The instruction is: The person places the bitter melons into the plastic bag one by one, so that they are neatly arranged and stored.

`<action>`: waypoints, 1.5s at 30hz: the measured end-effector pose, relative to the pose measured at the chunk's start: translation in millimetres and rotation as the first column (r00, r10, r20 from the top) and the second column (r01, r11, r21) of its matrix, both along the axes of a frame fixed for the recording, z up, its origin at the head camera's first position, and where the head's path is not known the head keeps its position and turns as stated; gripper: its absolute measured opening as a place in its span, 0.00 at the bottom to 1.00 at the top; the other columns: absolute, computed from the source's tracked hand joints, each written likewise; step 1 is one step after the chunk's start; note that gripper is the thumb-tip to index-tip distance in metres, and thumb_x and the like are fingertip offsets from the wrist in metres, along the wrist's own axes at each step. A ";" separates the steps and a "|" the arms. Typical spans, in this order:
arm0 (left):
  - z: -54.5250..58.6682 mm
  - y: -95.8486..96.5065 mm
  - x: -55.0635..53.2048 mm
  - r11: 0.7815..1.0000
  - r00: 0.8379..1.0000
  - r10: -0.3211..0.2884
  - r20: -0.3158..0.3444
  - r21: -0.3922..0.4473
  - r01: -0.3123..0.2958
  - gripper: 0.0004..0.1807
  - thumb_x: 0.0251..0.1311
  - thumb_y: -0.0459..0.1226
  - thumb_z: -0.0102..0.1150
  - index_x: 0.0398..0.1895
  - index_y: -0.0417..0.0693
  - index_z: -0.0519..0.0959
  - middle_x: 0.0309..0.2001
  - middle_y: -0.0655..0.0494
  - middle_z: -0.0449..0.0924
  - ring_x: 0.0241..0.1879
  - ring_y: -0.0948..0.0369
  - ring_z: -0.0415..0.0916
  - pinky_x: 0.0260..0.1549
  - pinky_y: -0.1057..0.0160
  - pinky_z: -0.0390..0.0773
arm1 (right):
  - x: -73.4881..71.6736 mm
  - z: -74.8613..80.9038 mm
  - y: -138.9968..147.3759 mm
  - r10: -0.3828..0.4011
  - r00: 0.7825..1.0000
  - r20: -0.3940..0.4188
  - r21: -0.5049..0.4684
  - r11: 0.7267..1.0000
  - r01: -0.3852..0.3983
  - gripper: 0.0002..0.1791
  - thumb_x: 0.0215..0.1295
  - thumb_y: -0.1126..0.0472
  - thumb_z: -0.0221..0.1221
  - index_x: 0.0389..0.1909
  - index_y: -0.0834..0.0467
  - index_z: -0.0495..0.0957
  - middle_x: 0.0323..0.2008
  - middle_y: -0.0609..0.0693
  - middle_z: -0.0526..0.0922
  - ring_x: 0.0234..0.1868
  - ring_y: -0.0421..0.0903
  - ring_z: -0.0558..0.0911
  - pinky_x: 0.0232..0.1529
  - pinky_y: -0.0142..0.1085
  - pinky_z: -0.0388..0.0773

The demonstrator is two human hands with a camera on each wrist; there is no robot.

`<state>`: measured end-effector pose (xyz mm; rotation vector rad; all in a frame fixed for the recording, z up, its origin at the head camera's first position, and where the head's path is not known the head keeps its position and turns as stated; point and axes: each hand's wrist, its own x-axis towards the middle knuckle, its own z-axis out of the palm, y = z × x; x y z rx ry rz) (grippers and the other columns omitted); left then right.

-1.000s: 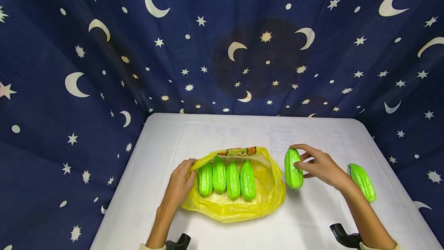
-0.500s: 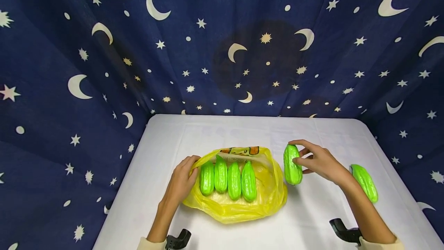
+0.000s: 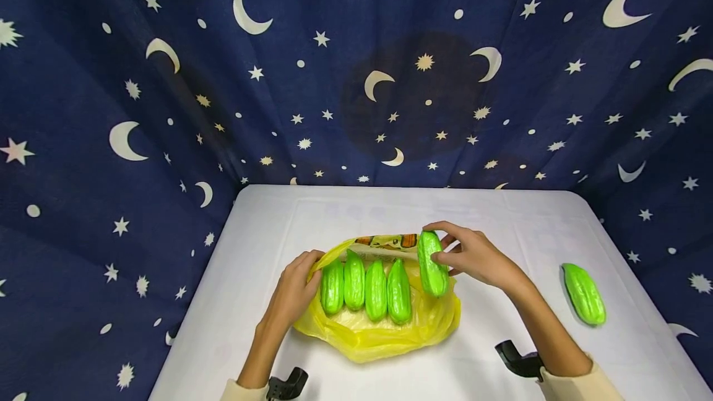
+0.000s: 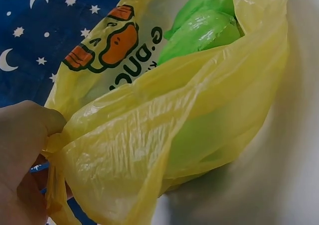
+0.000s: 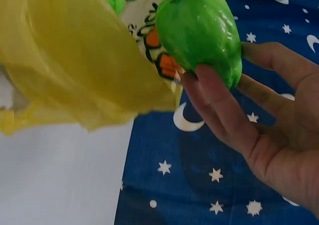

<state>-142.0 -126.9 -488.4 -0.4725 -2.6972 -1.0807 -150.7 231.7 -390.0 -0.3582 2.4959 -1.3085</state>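
A yellow plastic bag (image 3: 367, 346) lies with its mouth spread wide, and several glossy green cucumbers (image 3: 375, 289) sit side by side inside. My left hand (image 3: 295, 289) pinches the bag's left rim; in the left wrist view that hand (image 4: 22, 155) has the gathered plastic (image 4: 119, 160) between thumb and fingers. Over the bag's right side, my right hand (image 3: 476, 257) holds another green cucumber (image 3: 431, 268) nearly upright by its sides. The right wrist view shows this cucumber (image 5: 199, 31) end-on, gripped by the fingertips of the hand (image 5: 284, 120).
One more green cucumber (image 3: 583, 294) lies tilted on the white table (image 3: 523, 221) at the right. A dark blue curtain (image 3: 334, 79) with moons and stars surrounds the table's back and sides. Black wrist mounts (image 3: 520, 361) jut out from both wrists.
My right hand has carried its cucumber leftward, from beside the bag to over its right side. My left hand keeps its hold on the rim.
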 end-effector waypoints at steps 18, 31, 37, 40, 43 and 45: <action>0.9 -0.4 1.6 0.999 1.000 -0.011 -0.018 0.031 0.011 0.14 0.66 0.30 0.57 0.52 0.53 0.80 0.47 0.61 0.81 0.47 0.63 0.77 0.46 0.58 0.78 | 4.8 -28.3 -51.2 0.039 0.996 -0.074 0.318 0.948 -0.014 0.28 0.62 0.68 0.64 0.65 0.61 0.72 0.44 0.55 0.82 0.37 0.50 0.75 0.32 0.39 0.74; -1.4 4.0 -0.3 0.999 1.000 -0.019 -0.006 0.035 0.019 0.14 0.66 0.30 0.57 0.52 0.52 0.80 0.48 0.59 0.81 0.50 0.61 0.77 0.49 0.56 0.78 | 3.7 -51.5 -57.6 -0.011 0.997 -0.077 0.396 0.917 0.041 0.21 0.61 0.77 0.56 0.56 0.66 0.74 0.20 0.51 0.73 0.16 0.42 0.69 0.17 0.33 0.68; -4.3 3.5 0.8 0.999 1.000 -0.013 0.008 0.038 0.013 0.14 0.66 0.30 0.57 0.52 0.52 0.80 0.48 0.59 0.81 0.49 0.61 0.78 0.48 0.56 0.78 | 2.8 -61.3 -57.1 -0.036 0.999 -0.025 0.406 0.913 0.044 0.24 0.63 0.76 0.54 0.61 0.67 0.71 0.15 0.51 0.69 0.12 0.41 0.65 0.13 0.30 0.64; -6.0 2.9 1.4 0.999 1.000 -0.012 0.015 0.040 0.011 0.14 0.66 0.30 0.56 0.52 0.52 0.80 0.48 0.59 0.81 0.49 0.61 0.78 0.48 0.56 0.78 | 1.6 -65.1 -56.9 -0.038 0.999 -0.018 0.412 0.910 0.042 0.23 0.63 0.76 0.54 0.60 0.67 0.71 0.15 0.51 0.70 0.12 0.41 0.66 0.14 0.30 0.64; -7.8 2.3 2.0 0.999 1.000 -0.006 0.022 0.038 0.005 0.14 0.66 0.30 0.57 0.53 0.51 0.80 0.48 0.59 0.81 0.49 0.61 0.78 0.47 0.56 0.78 | -0.3 -68.9 -57.1 -0.044 0.999 0.003 0.423 0.905 0.039 0.25 0.64 0.76 0.53 0.63 0.67 0.70 0.15 0.51 0.69 0.12 0.40 0.64 0.13 0.30 0.63; -8.9 2.0 2.1 0.999 1.000 -0.002 0.027 0.039 0.001 0.15 0.66 0.30 0.57 0.53 0.52 0.80 0.48 0.59 0.81 0.48 0.61 0.78 0.47 0.57 0.78 | -1.6 -71.5 -57.0 -0.043 0.999 0.021 0.436 0.899 0.030 0.26 0.65 0.76 0.52 0.65 0.67 0.68 0.15 0.51 0.68 0.12 0.40 0.63 0.13 0.30 0.62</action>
